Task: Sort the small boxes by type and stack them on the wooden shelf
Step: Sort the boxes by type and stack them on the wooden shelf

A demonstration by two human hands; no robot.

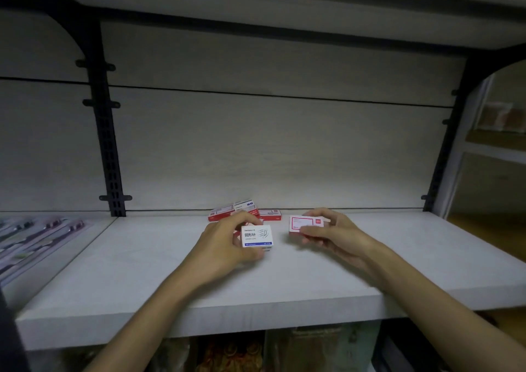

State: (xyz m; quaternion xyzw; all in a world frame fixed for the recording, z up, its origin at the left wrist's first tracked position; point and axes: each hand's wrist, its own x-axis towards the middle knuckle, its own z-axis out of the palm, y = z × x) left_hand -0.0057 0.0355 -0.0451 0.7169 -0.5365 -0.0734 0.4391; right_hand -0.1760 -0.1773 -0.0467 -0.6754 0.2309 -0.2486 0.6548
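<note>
Head view: sorting is under way, one box of each type in hand above the wooden shelf [159,260].

Left hand [225,243] pinches the blue-striped box [256,236]; right hand [333,232] pinches the red-framed box [301,225]. Unsorted boxes [244,211] lie in a loose pile near the back panel. Next, probably, each box starts its own stack; bare board lies on both sides, front edge well clear.

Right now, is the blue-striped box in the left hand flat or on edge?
Flat: the blue-striped box lies with its printed face up, gripped at its sides by the left hand.
</note>
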